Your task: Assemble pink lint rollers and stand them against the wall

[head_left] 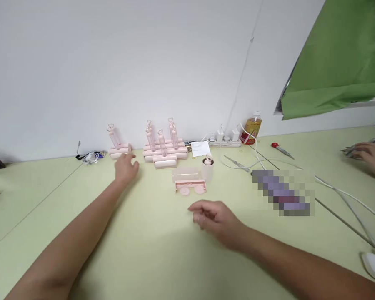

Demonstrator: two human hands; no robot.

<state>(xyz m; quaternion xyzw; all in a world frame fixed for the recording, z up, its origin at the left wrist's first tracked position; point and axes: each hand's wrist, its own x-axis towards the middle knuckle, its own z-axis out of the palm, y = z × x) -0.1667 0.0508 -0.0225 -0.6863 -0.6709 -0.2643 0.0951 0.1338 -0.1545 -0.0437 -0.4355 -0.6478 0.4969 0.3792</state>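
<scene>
My left hand reaches out at the left, thumb spread from its fingers, in front of a pink box with a clear pink tube standing on it. Whether the fingertips touch the box cannot be made out. My right hand hovers over the table with loosely curled fingers and holds nothing. Just beyond it lie an opened pink holder, two pink discs, a translucent cover and a pale cup with a pink piece in its dark mouth.
Against the wall, several pink boxes carry heart-topped tubes. Further right are a power strip, a drink bottle, tweezers, a red-ended tool and white cables. Another person's hand rests at the far right.
</scene>
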